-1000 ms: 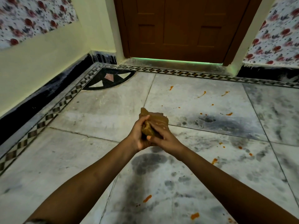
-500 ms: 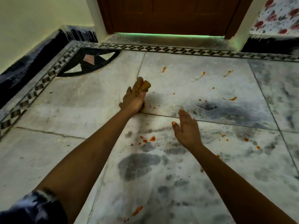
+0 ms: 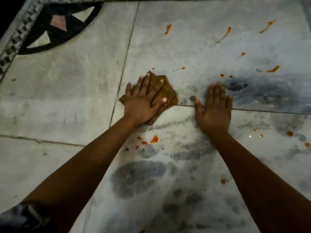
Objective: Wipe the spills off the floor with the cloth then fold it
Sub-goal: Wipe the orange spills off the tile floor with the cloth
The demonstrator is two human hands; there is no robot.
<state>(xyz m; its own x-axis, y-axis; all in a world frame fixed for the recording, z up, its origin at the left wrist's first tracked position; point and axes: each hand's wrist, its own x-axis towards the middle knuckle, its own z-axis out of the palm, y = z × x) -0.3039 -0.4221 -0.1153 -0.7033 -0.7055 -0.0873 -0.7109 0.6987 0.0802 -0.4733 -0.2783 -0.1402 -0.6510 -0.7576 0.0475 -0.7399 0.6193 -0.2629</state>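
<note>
A brown cloth (image 3: 168,91) lies bunched on the marble floor (image 3: 67,98) near a tile joint. My left hand (image 3: 143,100) presses flat on it with straight, spread fingers, covering most of it. My right hand (image 3: 214,106) rests flat on the bare floor to the right of the cloth, apart from it. Orange spills dot the floor: a cluster (image 3: 154,139) just below the cloth, streaks (image 3: 225,34) at the far right, and drops (image 3: 289,133) at the right edge.
A black inlaid corner pattern (image 3: 55,26) and a checkered border (image 3: 11,47) mark the floor's far left. Dark grey smudges (image 3: 138,177) spread over the near tiles. A patterned sleeve (image 3: 21,219) shows at the lower left.
Both hands held the cloth in the air, then parted. My left hand has brought the cloth down and now presses it flat; my right hand has dropped onto the floor. The view has tilted down.
</note>
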